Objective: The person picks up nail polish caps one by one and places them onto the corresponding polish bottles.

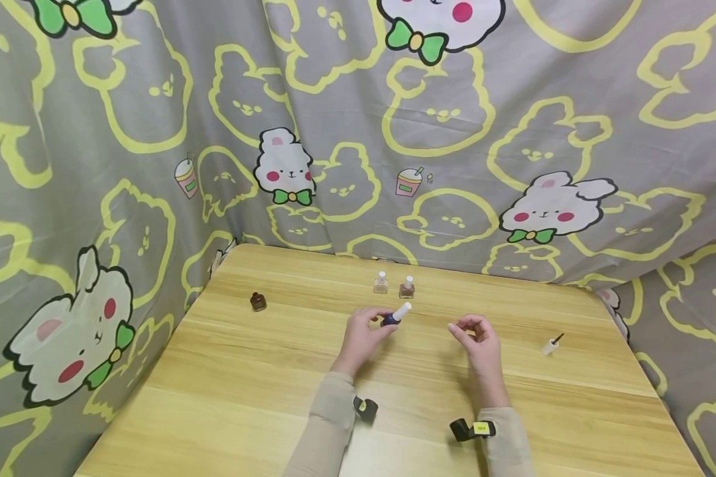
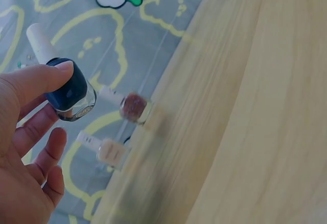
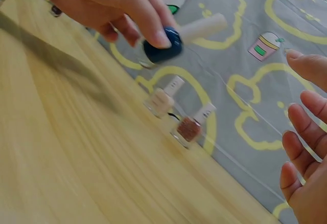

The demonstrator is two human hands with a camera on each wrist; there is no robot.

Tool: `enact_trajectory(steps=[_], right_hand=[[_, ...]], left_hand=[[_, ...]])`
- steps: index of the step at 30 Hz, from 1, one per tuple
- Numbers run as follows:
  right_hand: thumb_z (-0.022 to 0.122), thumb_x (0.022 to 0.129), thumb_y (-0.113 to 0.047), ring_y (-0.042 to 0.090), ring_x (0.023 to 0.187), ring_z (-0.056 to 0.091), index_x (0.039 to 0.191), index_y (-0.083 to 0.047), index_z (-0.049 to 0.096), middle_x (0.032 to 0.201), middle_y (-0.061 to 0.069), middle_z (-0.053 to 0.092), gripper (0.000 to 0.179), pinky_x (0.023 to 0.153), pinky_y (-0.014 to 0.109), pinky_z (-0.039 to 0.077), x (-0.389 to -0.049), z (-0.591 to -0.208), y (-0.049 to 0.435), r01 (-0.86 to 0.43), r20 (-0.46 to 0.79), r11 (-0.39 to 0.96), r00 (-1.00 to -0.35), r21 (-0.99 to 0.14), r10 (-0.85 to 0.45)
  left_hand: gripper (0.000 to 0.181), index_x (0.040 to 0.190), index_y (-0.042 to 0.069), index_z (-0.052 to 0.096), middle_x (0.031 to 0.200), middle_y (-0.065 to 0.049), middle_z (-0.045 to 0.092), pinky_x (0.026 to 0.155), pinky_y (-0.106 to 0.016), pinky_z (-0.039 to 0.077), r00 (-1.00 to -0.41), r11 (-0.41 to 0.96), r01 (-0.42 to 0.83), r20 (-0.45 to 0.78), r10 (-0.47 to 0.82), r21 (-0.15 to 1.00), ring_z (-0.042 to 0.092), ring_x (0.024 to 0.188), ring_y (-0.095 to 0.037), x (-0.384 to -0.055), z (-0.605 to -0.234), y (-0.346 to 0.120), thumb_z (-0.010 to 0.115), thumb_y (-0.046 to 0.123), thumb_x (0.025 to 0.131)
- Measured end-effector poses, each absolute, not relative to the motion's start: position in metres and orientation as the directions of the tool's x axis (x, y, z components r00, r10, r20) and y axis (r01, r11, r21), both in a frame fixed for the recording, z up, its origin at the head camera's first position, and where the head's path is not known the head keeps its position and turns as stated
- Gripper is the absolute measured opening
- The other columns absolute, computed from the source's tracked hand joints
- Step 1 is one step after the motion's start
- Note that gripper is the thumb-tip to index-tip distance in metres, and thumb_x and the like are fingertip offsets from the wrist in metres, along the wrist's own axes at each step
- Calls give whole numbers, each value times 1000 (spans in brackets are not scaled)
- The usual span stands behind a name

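My left hand (image 1: 360, 339) pinches a dark blue nail polish bottle (image 2: 70, 88) between thumb and fingers, above the table. Its long white cap (image 2: 41, 42) is on and points up at a tilt. Clear glass shows at the bottle's base in the left wrist view. To the right of the bottle, my right hand (image 1: 483, 348) hovers with relaxed fingers and nothing in it. The right wrist view shows its fingers (image 3: 306, 116) apart from the thumb. Just beyond the left hand stand a pale nail polish bottle (image 1: 380, 285) and a reddish-brown nail polish bottle (image 1: 406, 290), both with white caps.
An uncapped dark brown nail polish bottle (image 1: 258, 303) stands at the table's left. On the right lies a white cap with its brush (image 1: 551, 346) sticking up. A patterned grey curtain (image 1: 346, 119) hangs along the far edge of the wooden table (image 1: 227, 391).
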State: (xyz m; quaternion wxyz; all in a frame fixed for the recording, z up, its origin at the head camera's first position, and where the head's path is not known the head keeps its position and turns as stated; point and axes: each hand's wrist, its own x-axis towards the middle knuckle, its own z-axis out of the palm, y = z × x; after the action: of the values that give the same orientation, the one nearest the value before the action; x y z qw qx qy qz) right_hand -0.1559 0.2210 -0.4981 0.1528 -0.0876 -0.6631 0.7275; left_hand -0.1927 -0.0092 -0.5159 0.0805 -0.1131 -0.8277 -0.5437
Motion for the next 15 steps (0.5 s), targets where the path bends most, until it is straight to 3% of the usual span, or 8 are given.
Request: enact_trajectory(steps=[7, 15], right_hand=[[74, 80, 5, 9, 83, 54, 96, 3, 58, 80, -10, 62, 23, 73, 18, 45, -157, -499, 239, -121, 62, -133, -922, -984, 383], [74, 81, 3, 9, 81, 54, 90, -8, 62, 80, -11, 63, 19, 73, 17, 47, -154, -498, 254, -153, 76, -146, -900, -977, 429]], left_hand=[[30, 107, 16, 73, 108, -2, 72, 88, -37, 44, -970, 361, 237, 237, 47, 902, 58, 98, -20, -196, -516, -21, 80, 16, 78], [30, 106, 19, 74, 108, -2, 72, 87, -36, 42, -985, 329, 152, 170, -26, 932, 57, 98, -23, -198, -519, -31, 81, 18, 77]])
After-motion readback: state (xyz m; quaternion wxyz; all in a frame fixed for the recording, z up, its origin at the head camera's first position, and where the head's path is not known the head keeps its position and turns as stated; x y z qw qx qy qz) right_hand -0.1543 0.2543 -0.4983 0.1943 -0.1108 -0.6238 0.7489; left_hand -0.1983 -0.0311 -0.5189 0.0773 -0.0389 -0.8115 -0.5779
